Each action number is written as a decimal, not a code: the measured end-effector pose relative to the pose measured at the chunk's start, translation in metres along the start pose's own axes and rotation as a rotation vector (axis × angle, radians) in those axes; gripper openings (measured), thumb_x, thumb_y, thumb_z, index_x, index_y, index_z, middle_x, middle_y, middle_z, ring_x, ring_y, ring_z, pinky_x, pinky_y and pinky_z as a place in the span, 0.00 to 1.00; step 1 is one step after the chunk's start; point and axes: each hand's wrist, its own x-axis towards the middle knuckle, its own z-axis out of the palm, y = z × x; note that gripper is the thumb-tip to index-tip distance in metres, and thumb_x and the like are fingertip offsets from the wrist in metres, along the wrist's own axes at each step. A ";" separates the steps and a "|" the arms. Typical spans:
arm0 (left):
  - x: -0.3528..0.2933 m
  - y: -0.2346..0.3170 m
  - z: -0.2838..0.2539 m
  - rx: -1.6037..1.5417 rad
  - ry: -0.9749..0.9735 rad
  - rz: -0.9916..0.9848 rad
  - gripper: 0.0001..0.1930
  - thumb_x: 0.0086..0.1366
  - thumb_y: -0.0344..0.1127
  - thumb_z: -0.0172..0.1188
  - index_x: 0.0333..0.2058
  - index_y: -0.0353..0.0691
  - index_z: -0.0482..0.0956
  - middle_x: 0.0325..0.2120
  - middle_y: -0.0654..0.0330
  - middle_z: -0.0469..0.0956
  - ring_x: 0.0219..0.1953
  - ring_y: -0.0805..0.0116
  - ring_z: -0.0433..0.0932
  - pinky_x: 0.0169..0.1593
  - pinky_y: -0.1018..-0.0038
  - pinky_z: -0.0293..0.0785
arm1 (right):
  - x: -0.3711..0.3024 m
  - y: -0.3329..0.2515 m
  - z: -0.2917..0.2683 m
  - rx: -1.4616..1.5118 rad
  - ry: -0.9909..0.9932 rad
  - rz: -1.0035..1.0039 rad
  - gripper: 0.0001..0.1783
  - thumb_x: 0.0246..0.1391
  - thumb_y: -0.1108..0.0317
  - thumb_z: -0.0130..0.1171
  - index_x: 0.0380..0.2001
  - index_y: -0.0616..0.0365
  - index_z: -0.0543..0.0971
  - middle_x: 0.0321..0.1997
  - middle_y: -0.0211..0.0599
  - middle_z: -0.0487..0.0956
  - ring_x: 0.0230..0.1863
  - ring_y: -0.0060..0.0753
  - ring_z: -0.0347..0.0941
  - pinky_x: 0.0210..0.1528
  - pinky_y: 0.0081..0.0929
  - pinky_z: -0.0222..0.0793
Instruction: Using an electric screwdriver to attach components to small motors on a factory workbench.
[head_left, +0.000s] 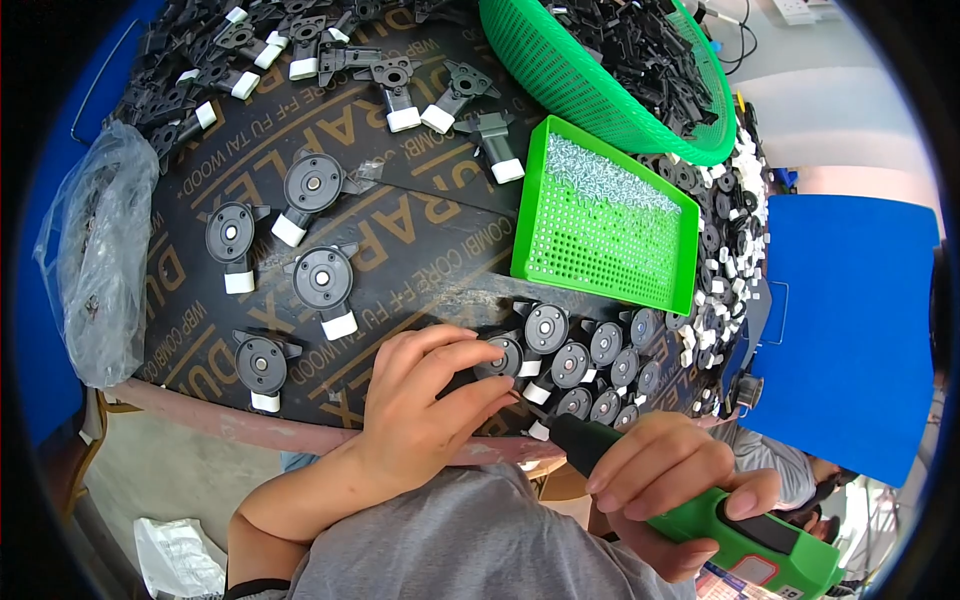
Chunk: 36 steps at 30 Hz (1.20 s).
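My right hand [675,475] is wrapped round a green and black electric screwdriver [755,545]. The tool lies slanted, with its black nose and thin bit pointing left toward the fingertips of my left hand [425,390]. Those fingers curl around a black round plastic part [501,357] with a white end at the table's near edge. Fingers partly cover this part, and whether the bit touches it I cannot tell. Just right of it, several similar black round parts [570,365] with white ends stand close together in rows.
A green perforated tray [610,286] of small silver screws stands beyond my hands, with a green basket [600,105] of black pieces behind it. Loose round parts [322,278] lie at left, near a clear plastic bag [100,260]. Black brackets [395,80] are spread at the back.
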 end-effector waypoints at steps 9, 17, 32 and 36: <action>0.000 -0.001 0.000 -0.020 0.016 0.000 0.15 0.43 0.32 0.76 0.34 0.46 0.87 0.41 0.65 0.81 0.47 0.58 0.77 0.48 0.65 0.70 | 0.002 -0.001 -0.001 0.014 0.008 0.023 0.23 0.62 0.60 0.58 0.50 0.56 0.60 0.23 0.40 0.72 0.17 0.32 0.73 0.18 0.26 0.79; -0.002 -0.003 0.000 -0.033 -0.022 -0.032 0.23 0.44 0.35 0.76 0.43 0.44 0.84 0.44 0.63 0.80 0.49 0.58 0.76 0.51 0.64 0.69 | 0.003 -0.002 -0.002 -0.022 -0.069 0.054 0.22 0.62 0.60 0.57 0.50 0.56 0.58 0.23 0.39 0.72 0.17 0.32 0.73 0.17 0.28 0.79; 0.000 -0.003 0.002 0.019 -0.143 -0.123 0.28 0.52 0.36 0.71 0.53 0.38 0.77 0.47 0.59 0.77 0.50 0.56 0.74 0.53 0.59 0.68 | 0.003 0.023 -0.007 0.070 -0.346 0.144 0.19 0.63 0.62 0.58 0.46 0.55 0.60 0.23 0.39 0.74 0.16 0.32 0.73 0.18 0.31 0.76; 0.001 0.001 0.003 0.032 -0.147 -0.135 0.28 0.54 0.36 0.70 0.54 0.38 0.75 0.46 0.58 0.76 0.49 0.56 0.74 0.53 0.59 0.67 | -0.001 0.013 0.003 0.005 -0.277 0.168 0.19 0.64 0.62 0.58 0.46 0.55 0.60 0.22 0.38 0.73 0.16 0.33 0.72 0.18 0.31 0.76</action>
